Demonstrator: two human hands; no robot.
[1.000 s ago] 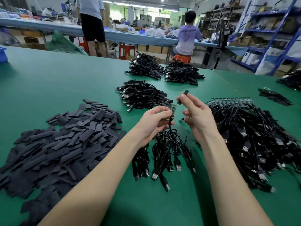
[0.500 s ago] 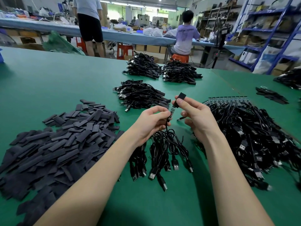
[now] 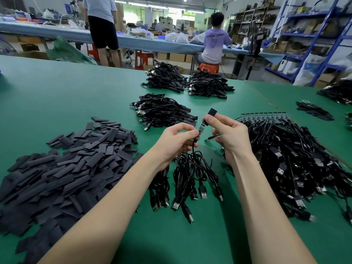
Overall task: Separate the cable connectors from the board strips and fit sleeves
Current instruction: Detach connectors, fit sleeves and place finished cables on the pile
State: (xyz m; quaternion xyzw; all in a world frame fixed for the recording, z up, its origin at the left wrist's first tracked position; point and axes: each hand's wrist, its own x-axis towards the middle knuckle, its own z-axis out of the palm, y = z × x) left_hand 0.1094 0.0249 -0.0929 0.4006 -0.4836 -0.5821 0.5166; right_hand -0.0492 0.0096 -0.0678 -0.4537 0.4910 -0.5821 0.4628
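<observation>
Both hands pinch above bare green table (image 3: 57, 96): left hand (image 3: 175, 141) the connector board (image 3: 200, 129), right hand (image 3: 228, 134) a sleeve (image 3: 210, 115).

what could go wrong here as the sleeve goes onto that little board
1. The right hand pinches the flat black sleeve only at the small green circuit board's tip; a flattened mouth may catch on the board's edge.
2. The left hand holds the board low, near its thin black cable; hard pushing may strain that joint.
3. The loose black USB cables below could tangle with the hanging cable.
</observation>
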